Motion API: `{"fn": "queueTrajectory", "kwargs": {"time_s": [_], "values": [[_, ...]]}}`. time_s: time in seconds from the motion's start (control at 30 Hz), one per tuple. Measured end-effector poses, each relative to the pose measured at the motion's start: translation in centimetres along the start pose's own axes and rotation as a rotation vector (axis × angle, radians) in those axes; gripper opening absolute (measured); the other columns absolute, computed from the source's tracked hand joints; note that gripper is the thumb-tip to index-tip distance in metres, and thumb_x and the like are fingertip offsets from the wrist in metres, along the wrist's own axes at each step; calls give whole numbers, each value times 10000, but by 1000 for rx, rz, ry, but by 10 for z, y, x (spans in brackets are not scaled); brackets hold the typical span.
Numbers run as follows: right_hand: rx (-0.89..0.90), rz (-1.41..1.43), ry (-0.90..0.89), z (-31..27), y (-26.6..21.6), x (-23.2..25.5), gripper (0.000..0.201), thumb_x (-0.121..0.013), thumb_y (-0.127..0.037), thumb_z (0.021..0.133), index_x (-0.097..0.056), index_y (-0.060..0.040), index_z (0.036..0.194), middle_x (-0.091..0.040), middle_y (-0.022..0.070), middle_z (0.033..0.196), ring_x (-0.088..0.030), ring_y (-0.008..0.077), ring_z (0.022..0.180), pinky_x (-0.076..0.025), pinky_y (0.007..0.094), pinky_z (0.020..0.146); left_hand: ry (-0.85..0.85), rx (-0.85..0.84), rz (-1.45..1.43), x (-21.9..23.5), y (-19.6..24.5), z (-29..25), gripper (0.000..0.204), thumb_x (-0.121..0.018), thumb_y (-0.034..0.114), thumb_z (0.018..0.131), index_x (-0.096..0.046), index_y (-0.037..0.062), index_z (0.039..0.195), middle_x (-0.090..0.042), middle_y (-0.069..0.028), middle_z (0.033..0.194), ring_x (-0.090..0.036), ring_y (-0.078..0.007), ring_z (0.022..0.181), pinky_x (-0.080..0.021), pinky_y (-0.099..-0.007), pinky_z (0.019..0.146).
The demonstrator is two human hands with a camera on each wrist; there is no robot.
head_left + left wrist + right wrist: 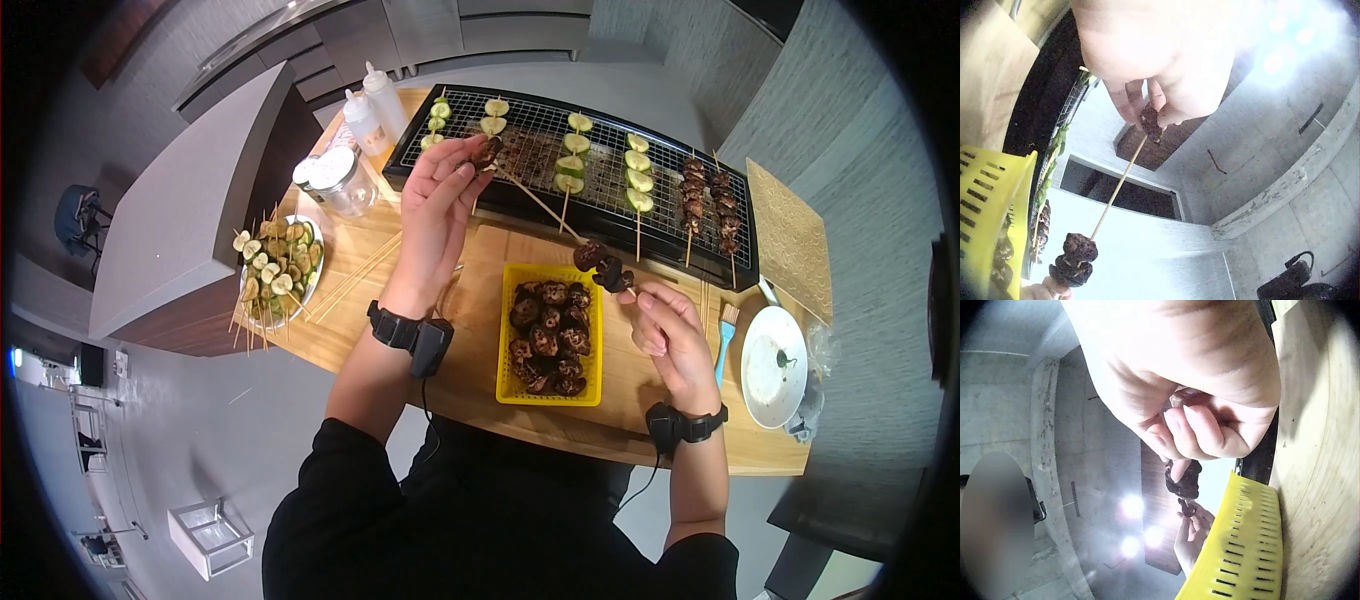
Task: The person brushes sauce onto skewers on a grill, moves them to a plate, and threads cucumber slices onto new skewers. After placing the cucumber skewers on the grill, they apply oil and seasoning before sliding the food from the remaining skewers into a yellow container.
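Note:
My left hand pinches a dark brown mushroom at the far end of a wooden skewer, above the front edge of the grill. Two dark mushrooms are threaded close together near the skewer's other end. There my right hand grips the skewer, its fingers curled just below those mushrooms. The skewer slants between the hands, with its middle bare. Below it stands a yellow basket holding several more mushrooms. In the right wrist view, curled fingers hide the gripped end of the skewer.
Behind the hands, a black grill bears zucchini and dark meat-like skewers. To the left stand a plate of skewers, a jar and squeeze bottles. A blue brush and white dish lie right.

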State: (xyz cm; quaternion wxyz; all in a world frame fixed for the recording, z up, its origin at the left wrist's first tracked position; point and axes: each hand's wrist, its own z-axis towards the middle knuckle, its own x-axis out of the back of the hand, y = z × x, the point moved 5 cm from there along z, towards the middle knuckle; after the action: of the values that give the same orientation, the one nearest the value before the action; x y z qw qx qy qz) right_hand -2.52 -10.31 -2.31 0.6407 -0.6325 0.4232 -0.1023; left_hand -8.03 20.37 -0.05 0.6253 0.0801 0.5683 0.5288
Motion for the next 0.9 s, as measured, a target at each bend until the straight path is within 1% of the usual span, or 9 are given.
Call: {"fn": "queueTrajectory", "kwargs": {"time_s": [0.2, 0.4, 0.5, 0.6, 0.7, 0.8, 0.9], "values": [[4, -25, 11, 0, 0, 0, 264, -588, -140, 1057, -687, 81, 1164, -454, -74, 593, -335, 8, 502, -246, 201, 492, 17, 9, -6, -1, 0, 0, 278, -574, -19, 1033, -588, 43, 1304, -646, -127, 1383, -628, -175, 1254, -541, -308, 1033], [-1, -33, 6, 0, 0, 1, 244, -601, -129, 1049, -698, 70, 1152, -485, -71, 607, -341, 7, 503, -252, 199, 491, 22, 18, -14, 6, -3, 1, 255, -604, 7, 1035, -607, 67, 1283, -668, -106, 1357, -649, -122, 1174, -542, -253, 951], [-1, -37, 7, 1, 1, 1, 231, -609, -118, 1043, -700, 65, 1151, -514, -67, 626, -344, 4, 504, -256, 196, 490, 31, 6, -13, 5, -2, 1, 247, -609, 12, 1035, -613, 68, 1276, -689, -90, 1305, -656, -114, 1131, -538, -252, 939], [3, -47, 4, 1, 1, 0, 219, -617, -109, 1037, -703, 58, 1150, -554, -60, 656, -349, 1, 505, -260, 193, 489, -17, -5, 13, 12, -6, 2, 219, -614, 120, 1060, -619, 88, 1277, -686, -73, 1290, -640, -147, 1153, -508, -300, 996], [13, -55, -2, 2, 3, 1, 210, -625, -102, 1031, -706, 54, 1146, -587, -53, 683, -356, 0, 507, -265, 190, 489, -31, 14, 30, 10, -9, 0, 202, -607, 114, 1063, -617, 88, 1263, -691, -57, 1238, -637, -140, 1126, -505, -297, 986], [13, -41, -21, 2, 3, 3, 202, -629, -96, 1026, -707, 50, 1143, -613, -45, 712, -364, 0, 511, -272, 188, 490, -35, 7, 33, 7, -8, -1, 201, -606, 112, 1063, -613, 86, 1262, -688, -53, 1220, -633, -136, 1112, -501, -299, 981], [12, -34, -30, 2, 3, 3, 197, -632, -92, 1023, -709, 45, 1141, -654, -28, 763, -371, -2, 517, -279, 186, 493, -19, 28, -26, 5, -8, -1, 235, -621, 32, 1032, -615, 64, 1265, -706, -41, 1184, -668, -129, 1099, -525, -269, 949]]}}
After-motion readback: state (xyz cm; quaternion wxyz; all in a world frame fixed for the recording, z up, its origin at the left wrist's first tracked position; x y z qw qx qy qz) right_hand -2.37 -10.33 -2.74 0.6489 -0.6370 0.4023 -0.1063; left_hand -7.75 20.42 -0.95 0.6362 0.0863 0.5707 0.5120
